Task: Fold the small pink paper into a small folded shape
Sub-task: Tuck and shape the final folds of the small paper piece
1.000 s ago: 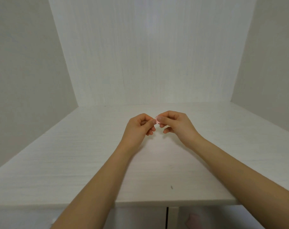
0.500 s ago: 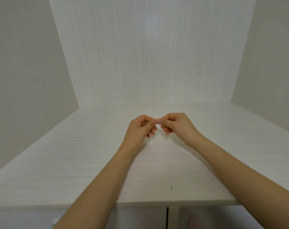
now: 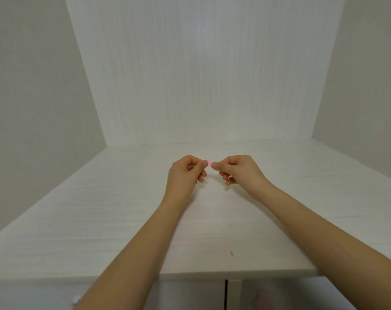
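A tiny piece of pink paper (image 3: 209, 162) shows between my two hands, held above the middle of the white table (image 3: 100, 220). My left hand (image 3: 185, 175) pinches its left side between thumb and forefinger, the other fingers curled. My right hand (image 3: 239, 172) pinches its right side the same way. Only a small pink sliver is visible; the fingertips hide most of it, so its folded shape cannot be made out.
White walls close in the table at the back (image 3: 201, 86), left and right. A small dark speck (image 3: 231, 253) lies near the table's front edge. Below that edge are cabinet fronts with a dark gap (image 3: 226, 294).
Both hands have drawn slightly apart, and a sliver of pink paper now shows between the fingertips. The hands stay at the same spot above the table.
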